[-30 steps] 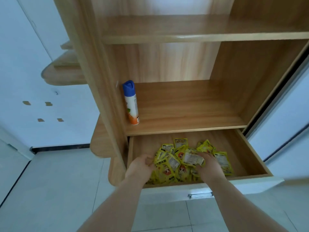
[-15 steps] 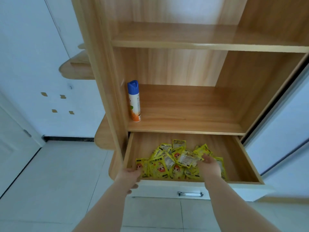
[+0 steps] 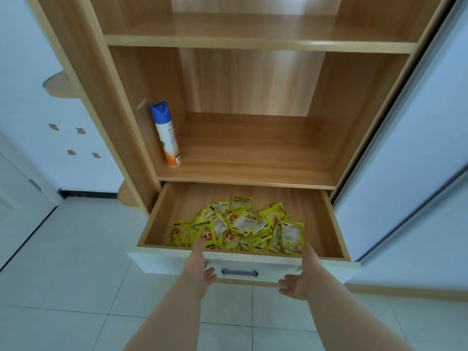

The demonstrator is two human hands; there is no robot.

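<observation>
A wooden drawer (image 3: 336, 224) with a white front panel stands pulled out at the bottom of a wooden cabinet. Inside it lies a loose heap of several yellow snack packets (image 3: 243, 224), towards the front and middle. My left hand (image 3: 198, 268) rests against the white front panel just left of the metal handle (image 3: 240, 272), its thumb pointing up over the rim. My right hand (image 3: 301, 277) rests on the panel to the right of the handle, thumb also up at the rim. Neither hand holds a packet.
A spray can (image 3: 167, 138) with a blue cap stands upright at the left end of the shelf (image 3: 253, 160) above the drawer. A white sliding door (image 3: 417, 148) borders the cabinet on the right. Pale floor tiles (image 3: 76, 274) lie below.
Both hands came out of the drawer, left the packets, and moved back to the white front panel. The camera view pulled back and rose.
</observation>
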